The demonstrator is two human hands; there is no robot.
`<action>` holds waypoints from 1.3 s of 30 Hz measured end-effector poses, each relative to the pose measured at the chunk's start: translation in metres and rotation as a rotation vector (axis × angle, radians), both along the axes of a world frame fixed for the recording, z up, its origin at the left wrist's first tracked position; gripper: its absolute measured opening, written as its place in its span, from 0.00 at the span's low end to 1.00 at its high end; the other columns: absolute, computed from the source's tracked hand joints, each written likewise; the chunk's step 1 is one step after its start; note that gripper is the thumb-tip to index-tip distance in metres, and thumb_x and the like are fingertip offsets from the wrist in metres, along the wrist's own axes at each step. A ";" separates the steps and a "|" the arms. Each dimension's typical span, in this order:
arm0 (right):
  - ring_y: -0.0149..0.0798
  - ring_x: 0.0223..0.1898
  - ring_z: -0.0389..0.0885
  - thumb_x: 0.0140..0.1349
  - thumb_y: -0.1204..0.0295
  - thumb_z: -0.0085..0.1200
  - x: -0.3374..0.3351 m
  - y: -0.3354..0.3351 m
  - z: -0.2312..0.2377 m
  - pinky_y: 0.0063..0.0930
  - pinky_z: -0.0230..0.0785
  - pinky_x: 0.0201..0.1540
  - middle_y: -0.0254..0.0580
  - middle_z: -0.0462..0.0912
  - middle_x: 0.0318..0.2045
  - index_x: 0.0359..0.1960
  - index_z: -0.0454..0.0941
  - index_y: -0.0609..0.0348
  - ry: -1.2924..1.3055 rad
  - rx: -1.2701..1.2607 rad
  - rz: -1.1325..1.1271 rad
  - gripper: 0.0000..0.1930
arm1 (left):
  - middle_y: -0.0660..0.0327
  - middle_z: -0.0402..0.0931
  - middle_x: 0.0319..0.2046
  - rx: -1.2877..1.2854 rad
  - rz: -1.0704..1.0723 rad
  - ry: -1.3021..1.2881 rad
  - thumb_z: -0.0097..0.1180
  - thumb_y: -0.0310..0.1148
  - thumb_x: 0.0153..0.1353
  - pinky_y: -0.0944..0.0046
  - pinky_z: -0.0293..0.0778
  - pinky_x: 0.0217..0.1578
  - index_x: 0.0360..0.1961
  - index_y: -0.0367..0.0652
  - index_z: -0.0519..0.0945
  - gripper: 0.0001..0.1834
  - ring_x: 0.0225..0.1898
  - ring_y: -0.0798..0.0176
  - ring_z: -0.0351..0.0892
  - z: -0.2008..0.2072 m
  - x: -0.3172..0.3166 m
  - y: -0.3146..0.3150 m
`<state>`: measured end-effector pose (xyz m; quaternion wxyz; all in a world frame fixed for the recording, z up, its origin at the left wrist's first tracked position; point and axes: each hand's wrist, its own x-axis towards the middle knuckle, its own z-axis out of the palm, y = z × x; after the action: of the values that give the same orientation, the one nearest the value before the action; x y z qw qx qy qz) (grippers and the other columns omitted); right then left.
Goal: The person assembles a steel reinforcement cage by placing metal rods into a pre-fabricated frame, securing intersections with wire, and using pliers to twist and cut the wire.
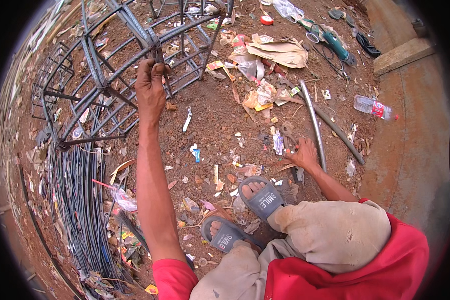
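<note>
At upper left stands a cage of steel rebar (pixel 88 65), its square stirrups crossing the long bars. My left arm reaches up to it, and my left hand (pixel 151 87) is closed round a dark bar at one of its joints; any wire between the fingers is too small to make out. Lower and to the right, my right hand (pixel 304 152) grips a pair of rusty pincers (pixel 287 131) just above the ground. Their jaws point away from me, clear of the cage.
A bundle of dark wire (pixel 77 200) lies at left. Beyond my right hand are a metal pipe (pixel 312 122), a green angle grinder (pixel 337 47) with its cord, a red tape measure (pixel 266 20) and a plastic bottle (pixel 372 106). Litter covers the soil round my sandals (pixel 261 198).
</note>
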<state>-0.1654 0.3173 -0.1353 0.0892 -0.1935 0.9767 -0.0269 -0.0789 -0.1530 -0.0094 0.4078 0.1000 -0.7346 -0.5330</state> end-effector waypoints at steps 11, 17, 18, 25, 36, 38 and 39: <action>0.39 0.21 0.78 0.59 0.71 0.47 -0.058 0.042 -0.004 0.31 0.72 0.24 0.50 0.78 0.35 0.50 0.66 0.63 -0.245 -0.588 0.255 0.18 | 0.70 0.76 0.27 0.054 0.004 0.010 0.51 0.36 0.73 0.73 0.60 0.27 0.40 0.41 0.75 0.09 0.27 0.78 0.62 0.001 -0.010 0.003; 0.37 0.29 0.82 0.56 0.80 0.54 -0.037 -0.126 0.176 0.31 0.79 0.34 0.46 0.79 0.39 0.61 0.59 0.60 -0.978 -1.075 -0.130 0.30 | 0.67 0.76 0.31 0.045 0.013 -0.060 0.51 0.43 0.73 0.70 0.70 0.39 0.41 0.41 0.75 0.14 0.35 0.74 0.73 -0.003 0.012 -0.006; 0.36 0.30 0.82 0.56 0.81 0.54 -0.030 -0.144 0.190 0.33 0.77 0.39 0.45 0.80 0.40 0.62 0.59 0.60 -0.998 -1.088 -0.092 0.31 | 0.67 0.76 0.31 0.044 -0.008 -0.035 0.51 0.44 0.72 0.70 0.69 0.39 0.40 0.41 0.75 0.15 0.35 0.74 0.72 -0.002 0.012 -0.008; 0.48 0.46 0.79 0.52 0.84 0.51 -0.027 -0.223 0.173 0.37 0.71 0.50 0.48 0.78 0.46 0.48 0.72 0.64 -0.149 -0.489 0.596 0.19 | 0.66 0.76 0.30 0.023 -0.001 -0.015 0.51 0.36 0.73 0.71 0.69 0.38 0.41 0.38 0.75 0.11 0.35 0.74 0.73 0.009 0.006 0.004; 0.66 0.62 0.62 0.48 0.79 0.54 -0.025 -0.291 0.161 0.58 0.52 0.65 0.71 0.61 0.62 0.51 0.69 0.75 0.369 -0.377 0.868 0.24 | 0.64 0.79 0.30 0.023 0.040 -0.039 0.50 0.37 0.74 0.69 0.73 0.40 0.42 0.38 0.74 0.11 0.35 0.73 0.76 0.006 0.004 0.001; 0.65 0.62 0.62 0.48 0.79 0.54 -0.025 -0.291 0.158 0.57 0.53 0.64 0.69 0.62 0.61 0.50 0.70 0.74 0.440 -0.371 0.872 0.24 | 0.63 0.79 0.30 0.005 0.055 -0.056 0.50 0.36 0.74 0.69 0.72 0.40 0.42 0.38 0.75 0.11 0.35 0.73 0.75 0.006 0.005 0.002; 0.63 0.60 0.64 0.48 0.79 0.54 -0.026 -0.291 0.158 0.56 0.55 0.63 0.67 0.65 0.59 0.48 0.71 0.73 0.456 -0.371 0.885 0.22 | 0.64 0.79 0.30 0.008 0.054 -0.046 0.50 0.36 0.74 0.69 0.72 0.40 0.42 0.38 0.75 0.11 0.35 0.73 0.74 0.007 0.005 0.003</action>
<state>-0.1910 0.0259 0.0229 -0.1583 -0.6005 0.7751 -0.1164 -0.0737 -0.1498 -0.0025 0.4044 0.1338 -0.7386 -0.5224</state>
